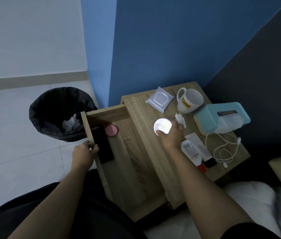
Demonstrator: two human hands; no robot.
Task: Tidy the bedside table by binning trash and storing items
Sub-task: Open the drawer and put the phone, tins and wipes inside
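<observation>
Right hand (pixel 170 135) gripped a round white jar (pixel 162 126) above the bedside table (pixel 153 152); the jar sat at the fingertips, thumb along its near edge. Left hand (pixel 84 152) was closed on the open drawer (pixel 127 169) front rim. A lined bin (pixel 58 112) stood just beside the drawer.

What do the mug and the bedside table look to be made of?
The mug looks like glazed white ceramic: smooth, thick-walled, with a printed yellow logo. The bedside table looks like light wood or a wood-grain laminate, matte with visible grain streaks; which one the view cannot settle.
</observation>
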